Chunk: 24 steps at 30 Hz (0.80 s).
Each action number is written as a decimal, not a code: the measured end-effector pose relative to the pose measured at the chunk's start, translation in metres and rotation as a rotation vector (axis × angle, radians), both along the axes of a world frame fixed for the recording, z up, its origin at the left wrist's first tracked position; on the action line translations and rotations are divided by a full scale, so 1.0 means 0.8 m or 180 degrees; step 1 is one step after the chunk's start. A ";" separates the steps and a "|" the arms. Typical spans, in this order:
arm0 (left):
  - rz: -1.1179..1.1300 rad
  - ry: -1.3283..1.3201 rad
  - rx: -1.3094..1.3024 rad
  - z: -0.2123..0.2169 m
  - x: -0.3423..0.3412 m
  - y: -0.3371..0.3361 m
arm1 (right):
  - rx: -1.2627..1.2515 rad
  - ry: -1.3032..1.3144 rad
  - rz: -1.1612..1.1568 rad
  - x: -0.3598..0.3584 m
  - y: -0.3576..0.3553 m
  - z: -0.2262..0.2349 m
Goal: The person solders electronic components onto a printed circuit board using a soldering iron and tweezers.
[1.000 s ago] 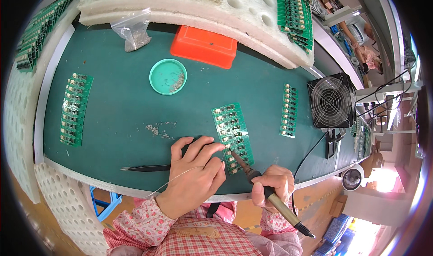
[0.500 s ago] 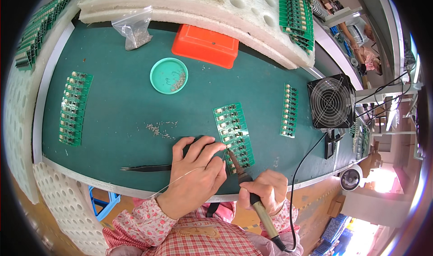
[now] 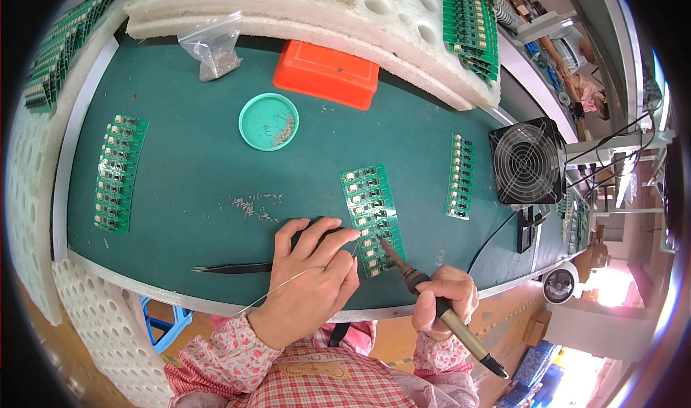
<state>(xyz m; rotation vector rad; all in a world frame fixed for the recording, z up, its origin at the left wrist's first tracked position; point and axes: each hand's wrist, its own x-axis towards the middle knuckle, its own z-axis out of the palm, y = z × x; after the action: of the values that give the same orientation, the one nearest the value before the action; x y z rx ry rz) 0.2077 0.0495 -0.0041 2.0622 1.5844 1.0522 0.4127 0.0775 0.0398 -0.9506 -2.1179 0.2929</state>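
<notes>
**A:** So why's everything spread out like that? The counter (image 3: 216, 185) has a green mat over most of it and stuff parked all around the edges.

**B:** Looks to me like the middle is kept for whatever's being worked on. The foam (image 3: 302, 5) slabs with holes sit at the back, out of reach, with a stack of green boards lying on the right end. The fan (image 3: 527, 162) stands at the right edge, close to the work, I'd guess for fumes.

**A:** And the red tray (image 3: 327, 73) and the round dish (image 3: 268, 121)?

**B:** Both well behind the hands. The dish has small bits in it, within a reach. There's a board strip far left (image 3: 114, 174) and a narrow one (image 3: 460, 176) near the fan, both apart from the action.

**A:** Where's the actual work then?

**B:** The panel (image 3: 373, 217) lies flat just ahead of the hands. Left hand (image 3: 309, 278) is spread on the mat, fingertips at the panel's edge, pinching a thin wire (image 3: 277, 291) toward it, probably to steady and feed. Right hand (image 3: 446, 300) is clenched round the iron (image 3: 421, 286), pen-style, tip on the panel's near end. Tweezers (image 3: 230, 268) lie on the mat by the left hand, handy.
</notes>
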 end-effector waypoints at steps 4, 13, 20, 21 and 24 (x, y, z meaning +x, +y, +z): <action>-0.0004 0.0011 0.0054 0.000 0.004 0.000 | -0.0057 0.0231 -0.0365 0.011 -0.004 -0.011; -0.0114 0.0028 0.0014 0.006 0.003 -0.013 | -0.0265 0.0474 -0.0392 0.024 -0.003 -0.009; 0.0148 0.0011 0.0080 0.003 0.004 0.008 | 0.0030 0.0209 0.0230 0.003 0.018 -0.001; 0.0190 -0.0016 0.0095 0.002 0.005 0.009 | 0.0117 0.0091 0.0355 0.001 0.021 0.000; 0.0242 0.0001 0.0059 0.003 0.005 0.009 | 0.0014 0.0047 0.0510 -0.010 0.027 0.005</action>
<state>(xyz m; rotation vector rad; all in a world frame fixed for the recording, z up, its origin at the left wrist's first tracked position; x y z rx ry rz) 0.2114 0.0571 -0.0019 2.0285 1.6711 1.0966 0.4047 0.0990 0.0441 -0.7752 -2.1842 0.3742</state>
